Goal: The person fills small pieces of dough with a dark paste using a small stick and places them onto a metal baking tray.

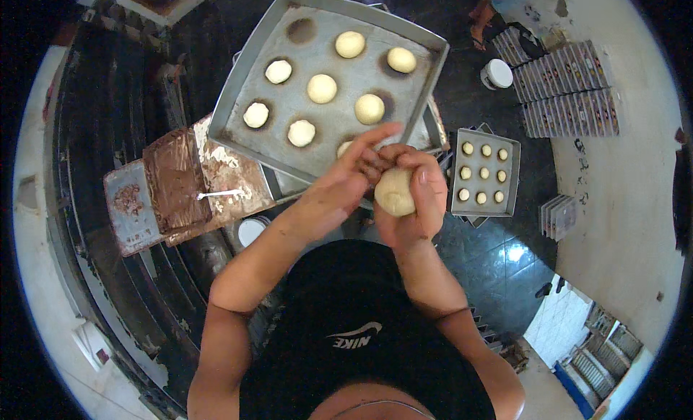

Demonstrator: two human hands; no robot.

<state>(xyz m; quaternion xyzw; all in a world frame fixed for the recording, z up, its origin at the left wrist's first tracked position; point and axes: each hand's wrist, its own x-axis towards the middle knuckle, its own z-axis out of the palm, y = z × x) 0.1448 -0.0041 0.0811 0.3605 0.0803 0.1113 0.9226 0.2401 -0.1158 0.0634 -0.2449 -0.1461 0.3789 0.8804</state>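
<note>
My right hand [422, 207] cups a smooth pale dough ball [395, 191], its fingers and thumb curled round it. My left hand [339, 189] is close against its left side, index finger stretched upward and the others bent near the ball; whether they touch it is unclear. Just above, a large square metal tray [408, 33] bears several pale dough rounds [322, 88] on dark-stained spots, one spot bare. One round near its lower edge is partly hidden by my fingers.
Left are trays smeared with brown filling [166, 189], a white utensil [220, 193] and a white tub [252, 232]. Right are another tray of rounds [455, 189], stacked plastic cases [570, 106] and a white bucket [498, 74]. Another person's foot [477, 36] shows at top right.
</note>
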